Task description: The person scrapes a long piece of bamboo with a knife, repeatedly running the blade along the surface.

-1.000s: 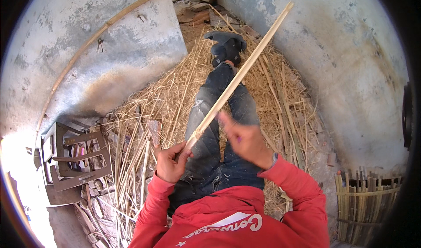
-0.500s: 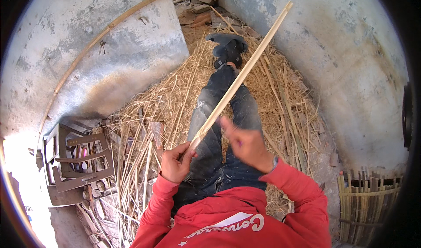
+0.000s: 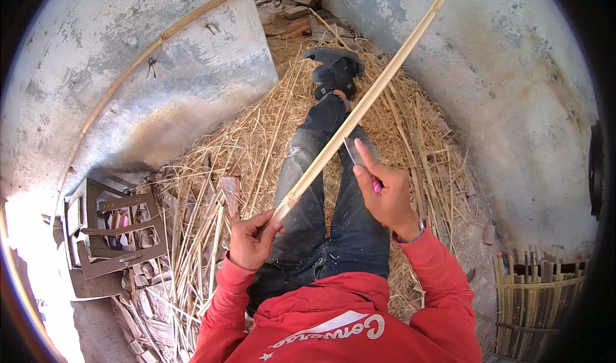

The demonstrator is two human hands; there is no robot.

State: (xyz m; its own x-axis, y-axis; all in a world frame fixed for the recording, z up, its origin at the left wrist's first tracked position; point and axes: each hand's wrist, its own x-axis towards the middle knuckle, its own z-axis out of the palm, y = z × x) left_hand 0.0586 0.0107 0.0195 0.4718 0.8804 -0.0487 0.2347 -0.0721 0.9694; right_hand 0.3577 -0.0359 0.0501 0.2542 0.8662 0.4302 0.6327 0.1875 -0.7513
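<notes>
Glaring daylight at left, fisheye-bent edges, black corners

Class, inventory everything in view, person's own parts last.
wood strip: 1, pale, centre
knife: 1, grey and pink, centre
straw: 1 heap, tan, centre
sticks: many, tan, both sides
pole: 1, brown, upper left
walls: 2, grey, left and right
frame: 1, brown, left
slatted panel: 1, yellowish, lower right
rubble: several, brown, top
round thing: 1, black, right edge
wristband: 1, silvery, right of centre
top: 1, red, bottom
jeans: 1 pair, blue, centre
shoes: count unclear, black, upper centre
left hand: 1, bare, holding wood strip
right hand: 1, bare, holding knife
</notes>
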